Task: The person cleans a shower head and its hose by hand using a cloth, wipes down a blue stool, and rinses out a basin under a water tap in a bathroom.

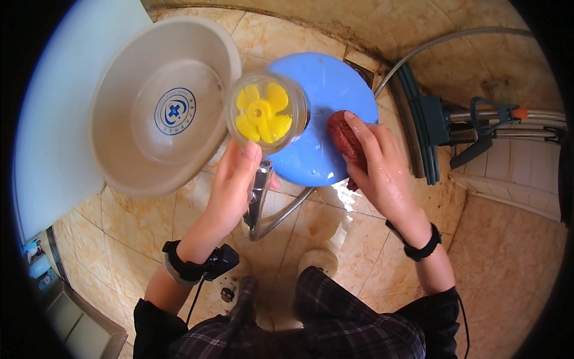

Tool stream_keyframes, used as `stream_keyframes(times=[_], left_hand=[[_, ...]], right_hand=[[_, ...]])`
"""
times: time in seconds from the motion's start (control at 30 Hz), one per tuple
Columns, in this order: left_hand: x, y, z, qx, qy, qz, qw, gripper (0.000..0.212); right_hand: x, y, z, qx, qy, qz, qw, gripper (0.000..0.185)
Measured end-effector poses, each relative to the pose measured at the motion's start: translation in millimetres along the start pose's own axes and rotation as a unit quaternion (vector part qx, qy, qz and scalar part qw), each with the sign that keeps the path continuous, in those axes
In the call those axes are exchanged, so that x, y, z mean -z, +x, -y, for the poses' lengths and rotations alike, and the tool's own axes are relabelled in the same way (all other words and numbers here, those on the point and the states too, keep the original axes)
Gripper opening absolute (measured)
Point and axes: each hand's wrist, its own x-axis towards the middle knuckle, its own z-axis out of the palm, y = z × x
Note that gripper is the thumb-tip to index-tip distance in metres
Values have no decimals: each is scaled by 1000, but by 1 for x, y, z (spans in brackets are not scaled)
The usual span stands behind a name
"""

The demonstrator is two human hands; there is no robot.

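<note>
My left hand (235,188) grips a handheld shower head (287,89) by its dark, chrome-trimmed handle. The head is round and transparent, with a yellow fan wheel (262,112) inside facing up at me. A metal shower hose (287,214) bends away from the handle's lower end. Wet and beaded with drops, my right hand (381,170) holds a reddish-brown cloth (347,139) against a round blue plastic surface (318,166), perhaps a stool seat. Part of that surface is hidden behind the shower head and my right hand.
A large beige plastic basin (134,170) with a blue printed emblem tilts at the left beside a pale panel (63,116). Squeegee-like cleaning tools (435,121) with metal poles stand at the right. Water shines on the tiled floor (347,197). A crate-like item (85,318) sits lower left.
</note>
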Motion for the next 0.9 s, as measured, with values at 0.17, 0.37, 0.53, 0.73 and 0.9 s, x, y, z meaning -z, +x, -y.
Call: stream_keyframes(times=[0.17, 0.37, 0.53, 0.73, 0.9], left_hand=[[-2, -2, 8, -19, -30, -31, 999, 42], [8, -2, 19, -24, -76, 37, 996, 42], [5, -2, 15, -34, -83, 22, 996, 42], [2, 2, 12, -20, -80, 22, 996, 42], [6, 0, 14, -12, -68, 22, 997, 42]], right_hand=[[32, 42, -30, -43, 57, 94, 993, 60], [20, 85, -24, 109, -5, 37, 993, 43], [-20, 92, -5, 184, 32, 27, 982, 48], [-12, 106, -59, 137, 28, -52, 989, 42], [-27, 98, -7, 171, 56, -43, 983, 39]])
